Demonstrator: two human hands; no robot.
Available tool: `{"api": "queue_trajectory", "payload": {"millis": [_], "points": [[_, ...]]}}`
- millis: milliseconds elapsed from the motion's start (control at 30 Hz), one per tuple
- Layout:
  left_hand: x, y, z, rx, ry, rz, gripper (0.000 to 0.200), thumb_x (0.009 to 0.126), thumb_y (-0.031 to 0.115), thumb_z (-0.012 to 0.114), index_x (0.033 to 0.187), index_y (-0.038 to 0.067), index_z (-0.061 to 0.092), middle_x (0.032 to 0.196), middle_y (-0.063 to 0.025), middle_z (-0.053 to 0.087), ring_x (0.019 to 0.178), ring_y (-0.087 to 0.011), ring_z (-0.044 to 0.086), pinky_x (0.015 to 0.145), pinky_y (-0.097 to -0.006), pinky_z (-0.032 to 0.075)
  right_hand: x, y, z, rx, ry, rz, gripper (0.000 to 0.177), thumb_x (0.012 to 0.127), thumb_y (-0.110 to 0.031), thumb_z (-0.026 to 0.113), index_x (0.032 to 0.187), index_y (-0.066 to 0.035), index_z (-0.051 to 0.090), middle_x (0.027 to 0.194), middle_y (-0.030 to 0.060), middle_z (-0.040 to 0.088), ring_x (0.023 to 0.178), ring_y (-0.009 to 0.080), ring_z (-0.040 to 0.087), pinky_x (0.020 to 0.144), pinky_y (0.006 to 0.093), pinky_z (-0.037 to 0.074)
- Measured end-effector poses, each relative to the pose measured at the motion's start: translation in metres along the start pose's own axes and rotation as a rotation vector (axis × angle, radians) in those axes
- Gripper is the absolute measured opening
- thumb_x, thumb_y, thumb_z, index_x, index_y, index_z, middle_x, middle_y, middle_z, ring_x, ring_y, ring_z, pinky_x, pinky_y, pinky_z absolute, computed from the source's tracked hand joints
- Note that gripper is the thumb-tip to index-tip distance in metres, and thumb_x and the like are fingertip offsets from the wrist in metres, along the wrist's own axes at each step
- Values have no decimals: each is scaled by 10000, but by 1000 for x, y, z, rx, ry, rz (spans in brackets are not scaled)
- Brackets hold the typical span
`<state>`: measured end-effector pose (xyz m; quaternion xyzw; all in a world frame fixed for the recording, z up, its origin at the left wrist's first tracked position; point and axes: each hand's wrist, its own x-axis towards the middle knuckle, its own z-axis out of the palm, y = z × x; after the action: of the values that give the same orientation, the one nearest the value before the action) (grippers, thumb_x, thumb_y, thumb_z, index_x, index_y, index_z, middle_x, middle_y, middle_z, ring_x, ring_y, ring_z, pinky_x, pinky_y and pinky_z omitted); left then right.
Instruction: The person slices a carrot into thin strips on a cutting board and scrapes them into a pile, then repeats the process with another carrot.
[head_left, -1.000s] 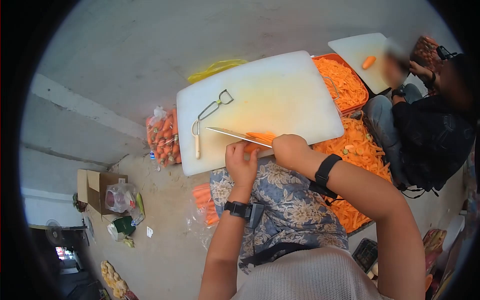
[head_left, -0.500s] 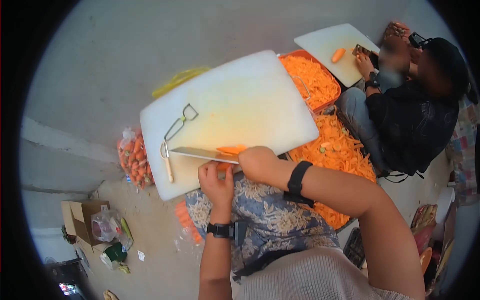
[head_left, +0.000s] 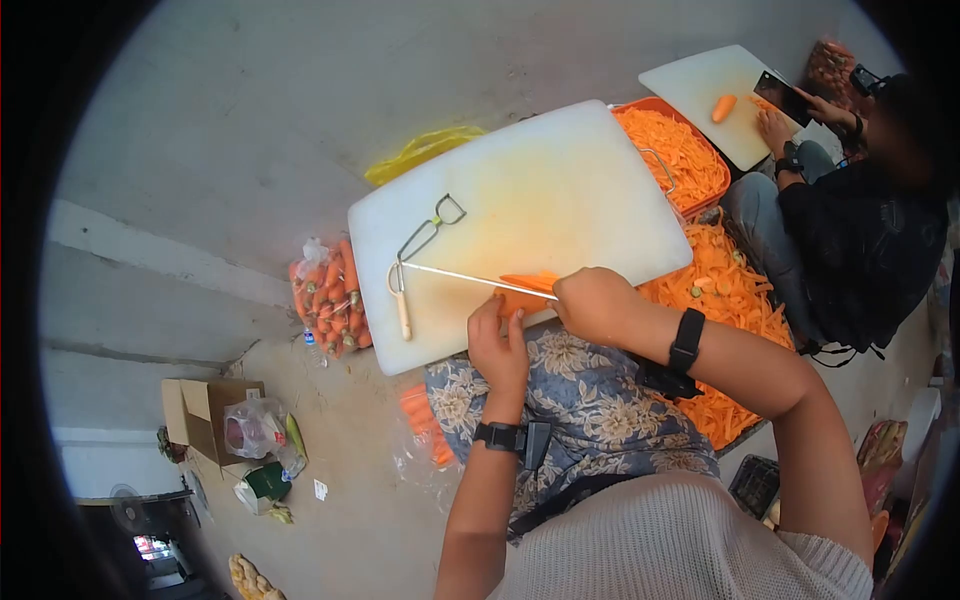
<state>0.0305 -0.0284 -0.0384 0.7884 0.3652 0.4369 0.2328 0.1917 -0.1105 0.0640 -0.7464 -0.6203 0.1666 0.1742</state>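
Note:
My right hand (head_left: pixel 600 308) grips a knife, its long thin blade (head_left: pixel 470 279) seen nearly edge-on and pointing left over the white cutting board (head_left: pixel 570 190). Beneath and beside the blade is a carrot (head_left: pixel 522 299), pinched by the fingertips of my left hand (head_left: pixel 497 345) at the board's near edge. An orange carrot piece (head_left: pixel 520 280) shows on the far side of the blade. Left of the knife tip lie a peeler with a pale handle (head_left: pixel 404 315) and a dark wire-framed tool (head_left: pixel 430 227).
A red tray (head_left: pixel 727 185) and a heap below it (head_left: pixel 735 300) hold carrot shreds. Bagged carrots (head_left: pixel 335 305) stand at the left, near a cardboard box (head_left: pixel 205 420). At right a person (head_left: pixel 850 230) works with a cleaver (head_left: pixel 782 98) on another board (head_left: pixel 705 75).
The view has shifted, so everything sits further right. The knife blade has turned from showing its flat side to nearly edge-on. The other person's cleaver has also changed angle.

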Motion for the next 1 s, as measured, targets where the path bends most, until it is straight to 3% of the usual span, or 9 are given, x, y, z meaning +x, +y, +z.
{"api": "queue_trajectory", "payload": {"millis": [100, 167, 267, 433, 533, 600, 1000], "points": [[-3, 8, -4, 39, -24, 11, 343, 813, 131, 742, 1116, 18, 630, 1072, -140, 604, 968, -291, 605, 794, -374, 509, -11, -4, -2, -59, -63, -3, 261, 859, -208, 602, 743, 14, 674, 682, 237, 640, 667, 391, 657, 642, 468, 527], [0, 14, -6, 147, -27, 30, 327, 825, 144, 720, 1109, 13, 627, 1066, -155, 595, 976, -332, 589, 832, -400, 489, -14, -4, -4, -93, -36, -18, 141, 746, -120, 622, 740, 2, 692, 690, 214, 655, 661, 355, 671, 634, 437, 543], [0, 18, -5, 133, -8, -22, 319, 820, 151, 705, 1097, 14, 627, 1043, -162, 586, 972, -359, 574, 851, -417, 471, -22, -6, -12, -99, -25, -21, 129, 749, -118, 617, 734, -3, 675, 686, 209, 654, 642, 356, 667, 621, 441, 541], [0, 17, -7, 117, 30, 3, 242, 791, 127, 705, 1007, 36, 644, 1021, -147, 595, 954, -348, 568, 826, -429, 467, -28, -5, -12, -131, -66, -61, 110, 760, -103, 593, 741, -10, 649, 680, 197, 655, 631, 356, 664, 604, 434, 539], [1, 16, -10, 79, -9, 14, 176, 788, 121, 707, 926, 34, 640, 1003, -144, 584, 938, -351, 557, 808, -434, 464, -31, -4, -12, -134, -32, -75, 208, 818, -186, 648, 731, 2, 638, 645, 195, 634, 609, 376, 643, 600, 450, 526], [2, 16, -12, 61, -12, 4, 176, 783, 114, 710, 924, 36, 640, 999, -142, 582, 935, -348, 558, 798, -429, 466, -35, -4, -21, -150, -163, -18, 98, 751, -90, 600, 768, 0, 634, 662, 198, 645, 616, 355, 661, 580, 436, 534], [9, 16, -20, -28, -15, -34, 170, 737, 63, 722, 885, 44, 640, 940, -112, 597, 878, -321, 582, 741, -409, 486, -22, -14, -44, -261, -322, -32, 196, 800, -163, 658, 777, 24, 604, 637, 207, 634, 590, 357, 656, 542, 430, 527]]}}
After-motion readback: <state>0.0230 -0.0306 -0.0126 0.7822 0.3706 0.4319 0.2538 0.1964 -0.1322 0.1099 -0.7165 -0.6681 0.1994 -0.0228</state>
